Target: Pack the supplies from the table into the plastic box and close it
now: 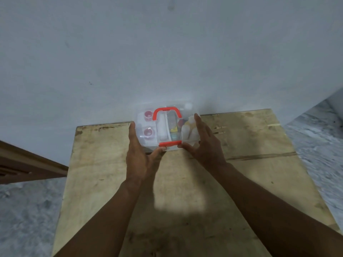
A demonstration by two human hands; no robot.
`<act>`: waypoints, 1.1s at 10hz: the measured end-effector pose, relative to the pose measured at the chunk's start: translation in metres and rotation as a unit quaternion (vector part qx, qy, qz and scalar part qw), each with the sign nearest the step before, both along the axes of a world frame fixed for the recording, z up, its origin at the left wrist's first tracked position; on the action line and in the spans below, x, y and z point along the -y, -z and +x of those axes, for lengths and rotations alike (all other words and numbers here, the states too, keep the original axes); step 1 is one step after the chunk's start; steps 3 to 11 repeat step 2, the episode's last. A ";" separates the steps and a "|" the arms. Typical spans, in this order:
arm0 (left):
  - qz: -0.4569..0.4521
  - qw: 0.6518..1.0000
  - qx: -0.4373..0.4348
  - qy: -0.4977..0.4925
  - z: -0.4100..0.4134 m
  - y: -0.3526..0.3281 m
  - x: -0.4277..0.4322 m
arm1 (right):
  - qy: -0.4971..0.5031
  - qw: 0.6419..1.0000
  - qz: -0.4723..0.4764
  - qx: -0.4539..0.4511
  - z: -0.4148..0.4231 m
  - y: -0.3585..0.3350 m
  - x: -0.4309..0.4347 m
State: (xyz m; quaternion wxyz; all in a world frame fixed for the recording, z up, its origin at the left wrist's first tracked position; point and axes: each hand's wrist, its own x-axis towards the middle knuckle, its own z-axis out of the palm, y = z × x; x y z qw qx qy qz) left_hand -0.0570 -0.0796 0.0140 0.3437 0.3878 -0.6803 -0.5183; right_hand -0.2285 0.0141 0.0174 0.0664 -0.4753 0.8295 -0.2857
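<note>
The plastic box (143, 125) is sitting at the far edge of the wooden worktop (241, 182), right up against the pale wall (167, 52), and its clear lid is lying down flat over the contents. Both hands are framing it now.

The left hand (138, 156) is pressing its straight fingers flat along the box's left side, while its thumb is stretching across the front edge and touching just beside the red latch (169, 143). The right hand (206, 145) is cupping the box's right end. Its forefinger is pointing up along that side, its other fingers are looking lightly curled round the corner, and its thumb is meeting the front edge at the other end of the latch. So the box is being held between the two hands.

On top of the box, the red handle (167, 109) is lying folded down on the lid. Through the clear plastic, two round pink-red pieces (148, 133) are showing in the left part of the box, one behind the other. A long white item (162, 128) is lying under the handle, and something yellow (174, 129) is showing just right of it. The rest inside is too blurred to name.

Nearer than the box, a pale patch of light (180, 191) is falling on the worktop between the forearms. Far left of the box, a brown wooden piece (27, 164) is standing over the grey floor (27, 210).
</note>
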 end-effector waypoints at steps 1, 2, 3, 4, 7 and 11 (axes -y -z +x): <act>-0.030 0.998 0.053 0.001 0.004 -0.003 -0.003 | 0.009 0.998 0.056 -0.014 0.004 -0.006 0.000; -0.038 0.991 0.125 0.015 0.011 -0.002 0.003 | -0.009 0.994 0.112 -0.002 0.001 -0.021 -0.001; -0.038 0.991 0.125 0.015 0.011 -0.002 0.003 | -0.009 0.994 0.112 -0.002 0.001 -0.021 -0.001; -0.038 0.991 0.125 0.015 0.011 -0.002 0.003 | -0.009 0.994 0.112 -0.002 0.001 -0.021 -0.001; -0.038 0.991 0.125 0.015 0.011 -0.002 0.003 | -0.009 0.994 0.112 -0.002 0.001 -0.021 -0.001; -0.038 0.991 0.125 0.015 0.011 -0.002 0.003 | -0.009 0.994 0.112 -0.002 0.001 -0.021 -0.001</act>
